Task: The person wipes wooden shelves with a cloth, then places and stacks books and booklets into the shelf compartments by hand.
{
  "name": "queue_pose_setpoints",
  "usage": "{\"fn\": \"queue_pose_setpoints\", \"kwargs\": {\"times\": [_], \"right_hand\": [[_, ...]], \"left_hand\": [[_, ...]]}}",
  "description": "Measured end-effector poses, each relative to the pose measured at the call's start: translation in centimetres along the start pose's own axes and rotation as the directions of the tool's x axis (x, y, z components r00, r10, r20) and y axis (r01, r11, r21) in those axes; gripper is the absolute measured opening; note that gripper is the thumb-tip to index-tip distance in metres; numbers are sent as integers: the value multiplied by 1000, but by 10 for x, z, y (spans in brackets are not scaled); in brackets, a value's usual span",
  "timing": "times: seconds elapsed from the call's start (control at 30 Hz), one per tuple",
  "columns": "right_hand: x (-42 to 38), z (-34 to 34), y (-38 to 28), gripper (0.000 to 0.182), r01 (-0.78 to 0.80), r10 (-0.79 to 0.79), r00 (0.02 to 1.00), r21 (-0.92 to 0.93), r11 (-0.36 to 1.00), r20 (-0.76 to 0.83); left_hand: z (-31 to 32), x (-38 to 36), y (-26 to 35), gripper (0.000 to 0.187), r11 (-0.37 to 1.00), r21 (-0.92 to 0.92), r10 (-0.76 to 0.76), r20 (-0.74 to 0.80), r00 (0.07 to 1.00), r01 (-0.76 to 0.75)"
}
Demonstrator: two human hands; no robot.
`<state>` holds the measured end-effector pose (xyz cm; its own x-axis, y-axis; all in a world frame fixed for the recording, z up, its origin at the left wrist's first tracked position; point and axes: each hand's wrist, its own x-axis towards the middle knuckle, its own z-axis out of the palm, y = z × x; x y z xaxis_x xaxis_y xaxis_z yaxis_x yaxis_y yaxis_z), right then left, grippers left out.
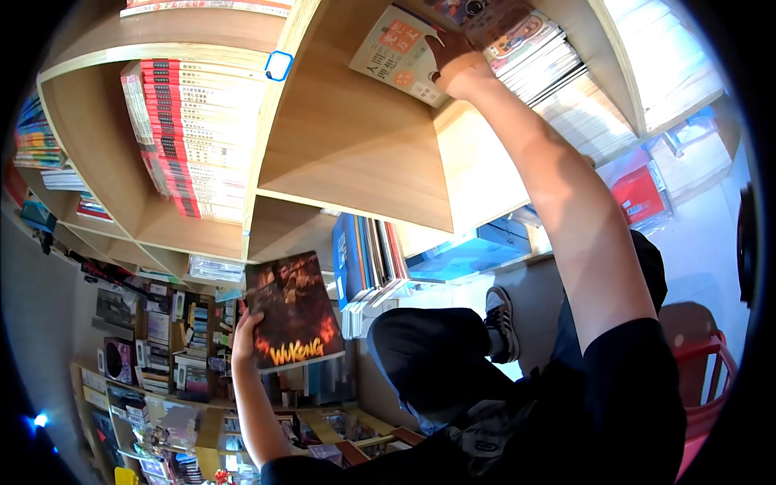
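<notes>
My left hand (246, 339) grips the edge of a dark book (293, 311) with fiery artwork and yellow "WUKONG" lettering, held up in front of the lower shelf. My right hand (455, 61) reaches into an upper shelf compartment, its fingers curled over the edge of a cream book (396, 55) with orange and black characters. That book leans against the back of the compartment. Beside my right hand stands a row of thin books (537, 69), the front one with a cartoon cover. My right wrist and forearm cover part of the row.
Red-and-white spined books (190, 137) fill the compartment on the left. Below are upright books (368, 255) and a blue box (477, 250). A wooden divider (271, 121) runs between compartments. A red chair (707, 380) stands at the right; crowded shelves (174, 343) lie at lower left.
</notes>
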<state>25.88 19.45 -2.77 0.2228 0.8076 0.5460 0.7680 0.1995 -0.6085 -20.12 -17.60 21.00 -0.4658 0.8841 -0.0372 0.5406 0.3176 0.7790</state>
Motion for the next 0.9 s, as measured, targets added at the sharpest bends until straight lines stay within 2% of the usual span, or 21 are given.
{"fn": "queue_pose_setpoints", "kwargs": {"times": [0.13, 0.2, 0.23, 0.3, 0.33, 0.4, 0.47, 0.53, 0.6, 0.63, 0.73, 0.8, 0.87, 0.9], "right_hand": [[4, -4, 0, 69, -39, 37, 999, 78, 996, 27], [9, 4, -1, 70, 2, 9, 992, 80, 997, -129], [13, 6, 0, 70, 9, 1, 992, 74, 997, -130], [20, 10, 1, 65, 35, -6, 989, 192, 981, -147], [20, 2, -1, 65, 41, -14, 989, 186, 982, -147], [18, -21, -7, 62, -44, 43, 999, 254, 966, 11], [24, -30, -5, 64, -23, 19, 1000, 273, 962, 15], [29, -41, -2, 67, 4, -7, 1000, 293, 956, 8], [30, -59, 4, 70, 92, -60, 989, 249, 964, -134], [35, -70, 9, 71, 40, -35, 999, 338, 940, -22], [37, -78, 24, 70, 77, -43, 994, 348, 934, -103], [46, -80, 38, 70, 80, -46, 994, 362, 929, -101], [41, -91, 44, 69, 105, -79, 994, 461, 881, -74], [36, -104, 44, 67, 132, -111, 991, 453, 881, -73]], "left_hand": [[19, -62, 2, 39, 996, -49, -81, -120, 989, 76], [45, -84, 7, 41, 993, -101, -77, -93, 993, 67], [44, -83, 3, 43, 997, -34, -67, -52, 996, 66], [78, -95, 14, 53, 993, -115, -9, 63, 998, 16], [96, -100, 19, 59, 989, -148, -17, 63, 998, 26], [123, -96, 22, 62, 987, -158, -15, 164, 986, 41], [157, -90, 29, 67, 987, -149, -13, 245, 969, 51], [196, -88, 43, 70, 978, -196, -2, 353, 936, 76], [225, -74, 39, 70, 970, -230, 28, 420, 907, 77], [239, -70, 44, 69, 978, -191, 2, 426, 905, 88], [278, -45, 49, 64, 957, -271, 61, 542, 838, 106], [303, -30, 51, 58, 945, -310, 76, 521, 850, 105], [325, -7, 44, 48, 914, -396, 134, 504, 853, 91], [334, 3, 43, 44, 902, -407, 86, 499, 863, 145]]}}
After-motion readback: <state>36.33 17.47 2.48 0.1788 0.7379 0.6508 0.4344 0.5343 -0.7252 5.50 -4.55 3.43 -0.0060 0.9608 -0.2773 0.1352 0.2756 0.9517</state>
